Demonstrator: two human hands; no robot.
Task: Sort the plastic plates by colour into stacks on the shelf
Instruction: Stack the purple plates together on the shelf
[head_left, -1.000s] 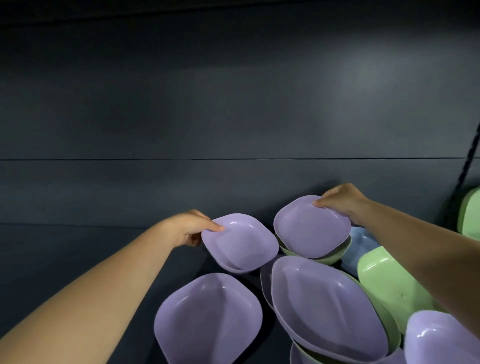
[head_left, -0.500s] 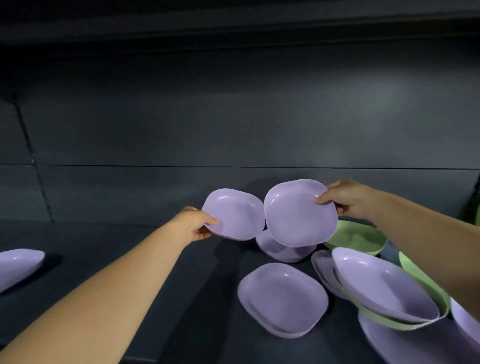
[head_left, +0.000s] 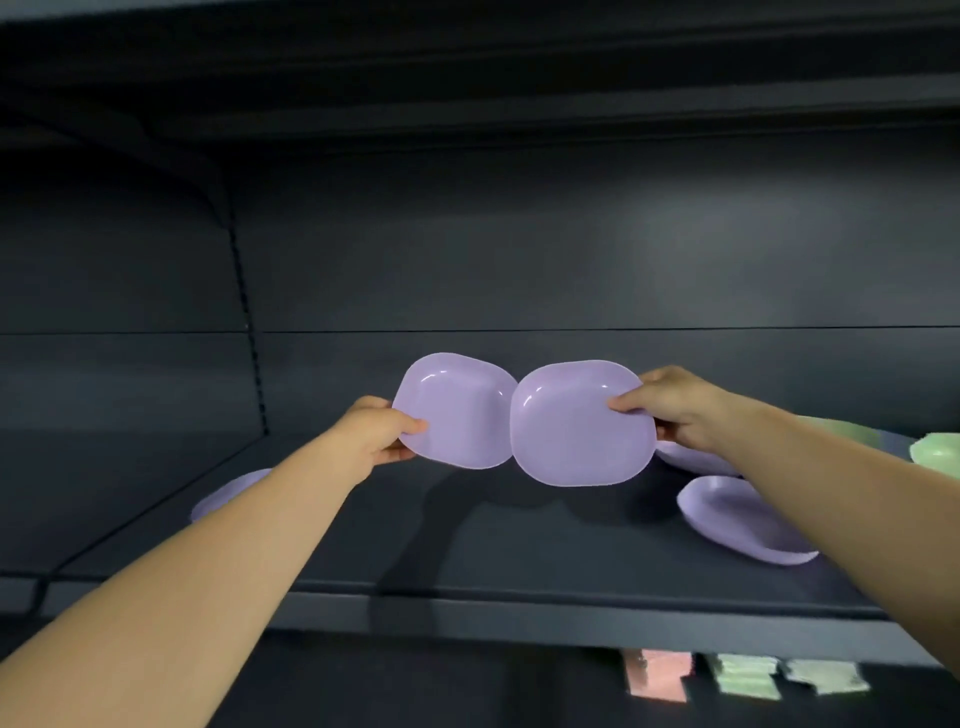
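I hold two purple plastic plates in the air above the dark shelf (head_left: 519, 545). My left hand (head_left: 376, 434) pinches the left rim of one purple plate (head_left: 457, 410). My right hand (head_left: 675, 405) pinches the right rim of the other purple plate (head_left: 576, 426). The two plates touch edge to edge, and both tilt their hollow sides toward me. A lone purple plate (head_left: 223, 493) lies on the shelf at the left, partly behind my left forearm. More purple plates (head_left: 737, 519) lie at the right, with green plates (head_left: 935, 449) beyond them.
The shelf's front lip (head_left: 519, 618) runs across the lower view. A slotted upright (head_left: 249, 332) stands at the back left. Pink and green labels (head_left: 737, 675) hang below the lip at the right. Another shelf board overhangs above.
Both hands lifted their purple plates up off the pile and carried them left. The plates came together edge to edge, and the pile has slid toward the right edge of the view.
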